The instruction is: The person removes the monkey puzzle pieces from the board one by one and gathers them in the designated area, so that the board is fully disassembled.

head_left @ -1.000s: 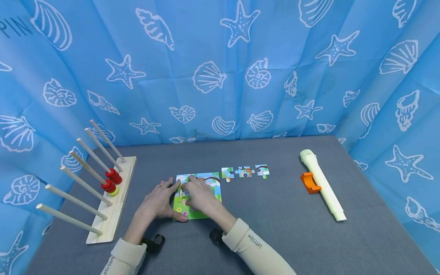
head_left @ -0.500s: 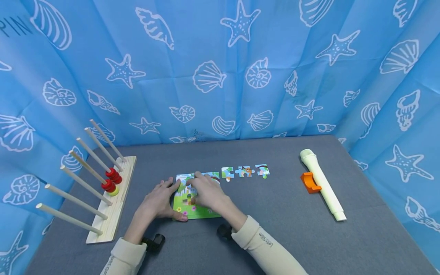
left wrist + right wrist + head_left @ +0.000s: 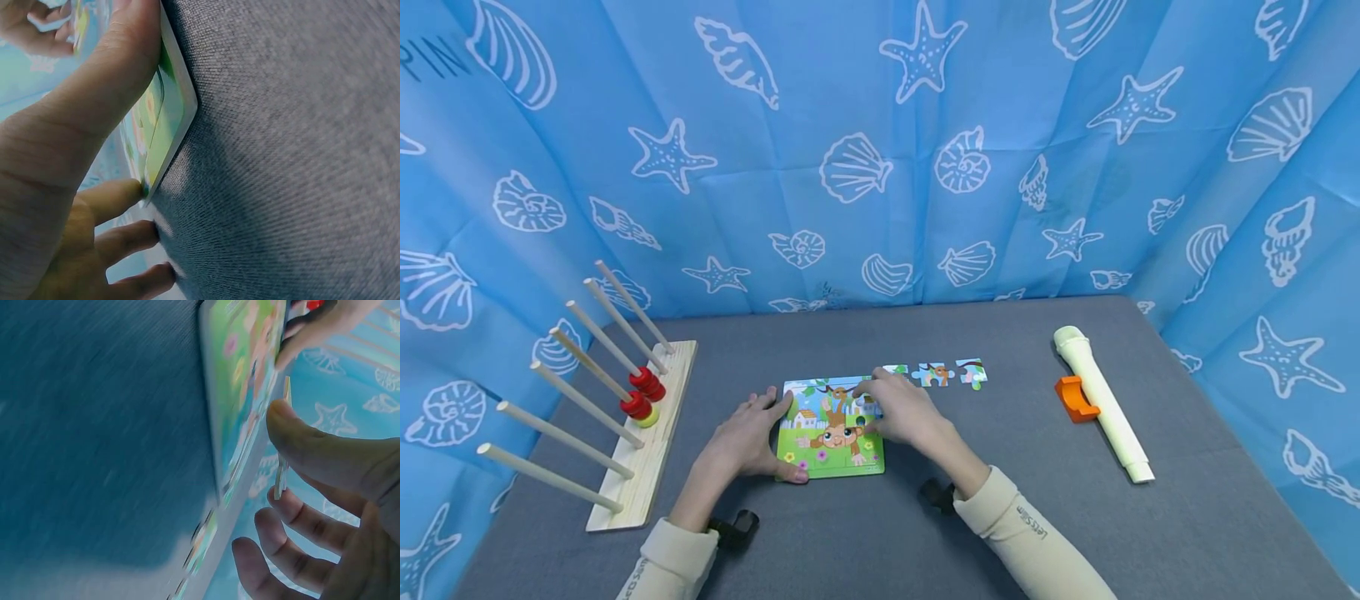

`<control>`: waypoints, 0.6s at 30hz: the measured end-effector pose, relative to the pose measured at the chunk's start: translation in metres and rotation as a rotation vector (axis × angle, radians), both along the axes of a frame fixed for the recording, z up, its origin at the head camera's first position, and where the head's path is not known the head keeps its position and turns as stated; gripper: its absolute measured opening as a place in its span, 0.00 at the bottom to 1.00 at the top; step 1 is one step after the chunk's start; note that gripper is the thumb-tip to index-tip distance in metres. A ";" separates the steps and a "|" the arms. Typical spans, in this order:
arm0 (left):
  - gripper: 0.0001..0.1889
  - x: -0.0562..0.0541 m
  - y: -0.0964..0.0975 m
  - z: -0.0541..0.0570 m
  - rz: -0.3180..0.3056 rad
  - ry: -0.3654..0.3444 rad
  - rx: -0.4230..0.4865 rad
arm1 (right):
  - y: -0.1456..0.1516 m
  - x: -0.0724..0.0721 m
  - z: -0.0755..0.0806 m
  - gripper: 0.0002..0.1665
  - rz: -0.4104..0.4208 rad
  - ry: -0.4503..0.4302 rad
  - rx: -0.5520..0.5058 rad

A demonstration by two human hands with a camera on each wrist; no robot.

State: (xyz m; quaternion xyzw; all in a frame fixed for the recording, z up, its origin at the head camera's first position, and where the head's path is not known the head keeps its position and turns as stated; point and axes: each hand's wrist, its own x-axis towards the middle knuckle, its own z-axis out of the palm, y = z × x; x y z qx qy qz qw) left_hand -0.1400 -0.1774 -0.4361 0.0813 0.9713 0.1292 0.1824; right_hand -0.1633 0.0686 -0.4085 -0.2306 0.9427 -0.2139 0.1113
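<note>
A jigsaw puzzle [image 3: 822, 458] with a monkey picture lies on the table. My left hand [image 3: 741, 437] spans its left side, thumb on the near-left corner. The index fingertip [image 3: 131, 187] touches the board's edge, and the other fingers are spread beside it. Over the puzzle's right edge is my right hand [image 3: 910, 408]. It pinches a thin puzzle piece [image 3: 280, 481] between thumb and index finger, above the board; the other fingers curl loosely. A small dark patch [image 3: 861, 422] shows right of the monkey's face.
Beyond the right hand lie loose puzzle pieces [image 3: 933, 374], the leftmost partly hidden by that hand. At left stands a wooden peg rack [image 3: 658, 450] with red and yellow rings. A pale toy microphone [image 3: 1105, 400] lies at right by an orange curved block [image 3: 1077, 399].
My right hand has moved right, from the puzzle's middle to its right edge, uncovering the monkey picture and covering part of the nearest loose piece. My left hand has stayed in place.
</note>
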 end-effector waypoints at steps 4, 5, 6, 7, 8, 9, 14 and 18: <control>0.67 0.001 0.000 0.000 0.001 0.005 0.001 | 0.014 -0.003 -0.004 0.27 -0.012 0.011 0.019; 0.67 0.001 0.000 0.000 0.000 0.006 0.004 | 0.018 -0.004 -0.005 0.27 -0.016 0.011 0.025; 0.67 0.001 -0.001 0.000 -0.001 0.008 0.005 | 0.021 -0.004 -0.006 0.27 -0.020 0.011 0.033; 0.67 0.001 -0.001 0.000 -0.004 0.010 0.006 | 0.024 -0.004 -0.006 0.27 -0.024 0.011 0.040; 0.67 0.001 -0.001 0.000 -0.006 0.012 0.007 | 0.026 -0.004 -0.007 0.27 -0.033 0.008 0.046; 0.67 0.002 -0.001 0.001 -0.009 0.013 0.008 | 0.028 -0.005 -0.008 0.27 -0.038 0.005 0.052; 0.67 0.002 -0.001 0.002 -0.017 0.015 0.010 | 0.036 -0.006 -0.011 0.27 -0.057 -0.012 0.078; 0.67 0.002 -0.001 0.003 -0.015 0.010 0.013 | 0.039 -0.007 -0.012 0.27 -0.066 -0.030 0.092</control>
